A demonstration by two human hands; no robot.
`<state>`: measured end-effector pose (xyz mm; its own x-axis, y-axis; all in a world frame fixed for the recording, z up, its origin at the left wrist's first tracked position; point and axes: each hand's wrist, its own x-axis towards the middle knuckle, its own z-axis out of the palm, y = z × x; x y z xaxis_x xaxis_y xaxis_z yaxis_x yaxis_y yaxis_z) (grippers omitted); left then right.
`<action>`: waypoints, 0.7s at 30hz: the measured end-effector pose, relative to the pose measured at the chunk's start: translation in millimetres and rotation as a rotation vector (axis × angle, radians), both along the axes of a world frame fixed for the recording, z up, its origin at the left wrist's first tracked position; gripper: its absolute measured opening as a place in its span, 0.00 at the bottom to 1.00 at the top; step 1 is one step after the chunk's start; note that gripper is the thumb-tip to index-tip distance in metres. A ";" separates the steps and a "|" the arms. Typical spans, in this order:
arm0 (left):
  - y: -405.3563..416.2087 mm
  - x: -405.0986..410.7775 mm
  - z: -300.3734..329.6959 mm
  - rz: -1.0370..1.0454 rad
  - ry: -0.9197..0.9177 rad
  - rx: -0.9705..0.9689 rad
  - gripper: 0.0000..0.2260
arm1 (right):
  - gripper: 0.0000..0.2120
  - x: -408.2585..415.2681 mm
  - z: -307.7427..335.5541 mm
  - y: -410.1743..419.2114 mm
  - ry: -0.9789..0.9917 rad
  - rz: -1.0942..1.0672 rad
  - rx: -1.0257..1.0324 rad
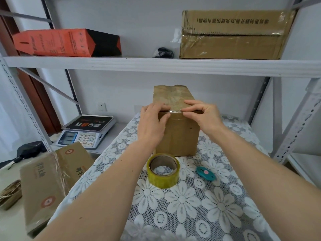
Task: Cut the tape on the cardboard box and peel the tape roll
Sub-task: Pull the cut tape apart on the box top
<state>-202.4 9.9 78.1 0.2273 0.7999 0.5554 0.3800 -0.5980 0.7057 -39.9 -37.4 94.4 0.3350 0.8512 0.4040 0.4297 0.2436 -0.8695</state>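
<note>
While both hands work the near top edge of the cardboard box [177, 133], the left hand [152, 122] lies flat, fingers loosely spread on the box's corner, and the right hand [203, 115] pinches narrow on a clear tape strip [173, 111] at its fingertips. Tape: thin, clingy, likely to tear; best taken by the lifted end. Below the fingers, toward the wrists, sit the tape roll [163, 169] and teal cutter [205, 173], on a lace tablecloth [199, 206] within a shelving bay.

Head-worn, forward-down, close over table [217, 197]
</note>
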 end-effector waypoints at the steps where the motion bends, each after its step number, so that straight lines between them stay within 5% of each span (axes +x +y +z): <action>1: -1.0 -0.1 0.7 0.001 -0.008 -0.005 0.08 | 0.05 -0.1 0.3 0.0 0.001 -0.006 -0.006; 4: -2.8 3.2 2.9 0.036 -0.034 -0.041 0.07 | 0.01 -3.6 1.5 2.1 0.011 -0.019 -0.017; 15: 8.8 13.0 14.7 0.114 -0.003 -0.149 0.08 | 0.10 -14.8 3.1 18.6 0.203 -0.160 0.052; 17: 4.2 12.4 12.9 0.126 0.145 -0.065 0.13 | 0.14 -15.6 2.9 18.2 0.122 -0.142 0.033; 21: 3.5 6.8 15.1 0.126 0.417 0.129 0.16 | 0.16 -18.0 -4.1 16.3 -0.393 -0.148 0.025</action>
